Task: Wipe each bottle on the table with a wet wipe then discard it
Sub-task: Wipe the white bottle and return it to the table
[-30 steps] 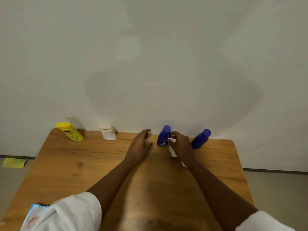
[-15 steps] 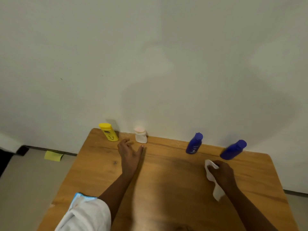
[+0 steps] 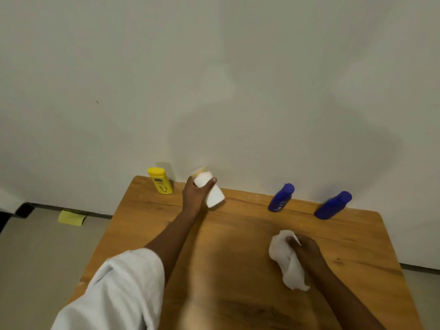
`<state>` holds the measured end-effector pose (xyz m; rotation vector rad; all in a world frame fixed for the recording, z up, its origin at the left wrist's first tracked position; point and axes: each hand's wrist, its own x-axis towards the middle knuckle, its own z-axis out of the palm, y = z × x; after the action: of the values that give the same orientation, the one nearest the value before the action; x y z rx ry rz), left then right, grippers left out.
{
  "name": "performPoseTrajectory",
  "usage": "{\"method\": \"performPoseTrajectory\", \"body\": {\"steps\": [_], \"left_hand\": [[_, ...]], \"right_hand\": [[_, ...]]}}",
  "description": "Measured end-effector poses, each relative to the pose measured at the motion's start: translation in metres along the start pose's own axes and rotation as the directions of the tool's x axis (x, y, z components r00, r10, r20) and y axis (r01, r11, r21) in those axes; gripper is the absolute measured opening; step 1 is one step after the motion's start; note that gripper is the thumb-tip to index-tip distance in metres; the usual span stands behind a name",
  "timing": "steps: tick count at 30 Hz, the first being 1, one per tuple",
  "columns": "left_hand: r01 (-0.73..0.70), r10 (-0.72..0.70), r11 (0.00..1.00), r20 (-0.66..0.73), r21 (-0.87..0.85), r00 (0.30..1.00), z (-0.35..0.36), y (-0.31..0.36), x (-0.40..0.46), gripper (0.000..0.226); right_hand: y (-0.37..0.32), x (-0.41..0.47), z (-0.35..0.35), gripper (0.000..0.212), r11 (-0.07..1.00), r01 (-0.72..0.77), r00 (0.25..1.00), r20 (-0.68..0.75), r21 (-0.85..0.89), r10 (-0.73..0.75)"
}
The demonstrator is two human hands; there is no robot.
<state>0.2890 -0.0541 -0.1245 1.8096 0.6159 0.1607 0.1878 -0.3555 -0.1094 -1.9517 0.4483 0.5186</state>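
My left hand (image 3: 195, 196) grips a small white bottle (image 3: 213, 194) and holds it tilted just above the far part of the wooden table (image 3: 238, 270). My right hand (image 3: 303, 248) clutches a crumpled white wet wipe (image 3: 284, 258) low over the table's right half. A yellow bottle (image 3: 160, 181) stands at the far left corner by the wall. Two dark blue bottles stand along the far edge, one (image 3: 281, 198) near the middle and the other (image 3: 333, 206) further right.
A pale wall rises right behind the table's far edge. A yellow cloth or sponge (image 3: 71, 217) lies on the floor to the left of the table. A dark object (image 3: 23, 209) sits at the left floor edge.
My left hand has closed on the white bottle and lifted it off the table. My right hand with the wipe has drawn back from the blue bottles toward me.
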Motion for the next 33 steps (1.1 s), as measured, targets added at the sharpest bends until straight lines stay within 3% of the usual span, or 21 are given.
{"method": "performPoseTrajectory", "body": {"steps": [3,5,7,10,13,15,16,18,20,21,22,23,24,28,29,32,33], "left_hand": [[0.188,-0.137,0.901,0.155,-0.392,0.978,-0.018,0.045,-0.047,0.040],[0.341,-0.137,0.665,0.340,-0.665,0.930,-0.041,0.077,-0.085,0.034],[0.391,-0.015,0.502,0.444,-0.772,0.896,-0.069,0.106,-0.119,0.034],[0.342,0.079,0.543,0.452,-0.767,0.888,-0.114,0.143,-0.169,0.042],[0.352,0.044,0.597,0.467,-0.721,0.883,-0.151,0.160,-0.201,0.044],[0.433,0.037,0.550,0.539,-0.714,0.842,-0.174,0.171,-0.215,0.048],[0.449,0.047,0.517,0.547,-0.729,0.836,-0.186,0.178,-0.227,0.053],[0.440,0.079,0.350,0.494,-0.827,0.866,-0.194,0.191,-0.256,0.049],[0.307,0.122,0.154,0.326,-0.939,0.937,-0.202,0.188,-0.275,0.034],[0.292,0.182,0.210,0.331,-0.933,0.926,-0.214,0.188,-0.273,0.028],[0.283,0.169,0.404,0.375,-0.870,0.912,-0.226,0.187,-0.265,0.026],[0.361,0.116,0.497,0.472,-0.789,0.874,-0.234,0.183,-0.251,0.025],[0.418,0.068,0.513,0.520,-0.750,0.851,-0.242,0.180,-0.235,0.036],[0.493,0.063,0.493,0.594,-0.717,0.802,-0.243,0.183,-0.247,0.054],[0.489,0.071,0.477,0.587,-0.730,0.806,-0.235,0.186,-0.260,0.054],[0.458,0.043,0.234,0.480,-0.858,0.876,-0.232,0.180,-0.260,0.057],[0.456,0.050,0.278,0.487,-0.846,0.872,-0.237,0.178,-0.250,0.057]], "right_hand": [[-0.031,-0.023,0.005,0.030,0.958,-0.132,0.991,-0.004,0.256,0.137],[-0.068,-0.058,0.006,0.022,0.849,-0.169,0.983,0.017,0.501,0.185],[-0.099,-0.095,0.009,0.018,0.734,-0.149,0.986,0.044,0.662,0.160],[-0.154,-0.165,0.022,0.021,0.646,0.025,0.998,0.017,0.763,-0.058],[-0.207,-0.229,0.044,0.028,0.739,0.376,0.921,-0.135,0.559,-0.366],[-0.234,-0.274,0.066,0.025,0.710,0.634,0.767,-0.127,0.307,-0.629],[-0.242,-0.292,0.078,0.029,0.659,0.732,0.676,-0.061,0.173,-0.734],[-0.244,-0.309,0.105,0.037,0.499,0.843,0.529,0.150,-0.200,-0.835],[-0.233,-0.315,0.128,0.065,0.232,0.784,0.457,0.282,-0.576,-0.844],[-0.226,-0.322,0.136,0.076,0.160,0.744,0.446,0.304,-0.649,-0.842],[-0.219,-0.328,0.141,0.079,0.131,0.731,0.450,0.328,-0.669,-0.831],[-0.212,-0.333,0.142,0.080,0.123,0.736,0.454,0.350,-0.666,-0.820],[-0.207,-0.333,0.141,0.079,0.138,0.740,0.469,0.359,-0.658,-0.807],[-0.220,-0.313,0.130,0.082,0.384,0.699,0.604,0.211,-0.603,-0.768],[-0.227,-0.314,0.132,0.082,0.392,0.689,0.606,0.187,-0.610,-0.773],[-0.228,-0.335,0.147,0.085,0.207,0.699,0.520,0.288,-0.684,-0.804],[-0.222,-0.343,0.148,0.084,0.168,0.698,0.511,0.320,-0.696,-0.798]]}}
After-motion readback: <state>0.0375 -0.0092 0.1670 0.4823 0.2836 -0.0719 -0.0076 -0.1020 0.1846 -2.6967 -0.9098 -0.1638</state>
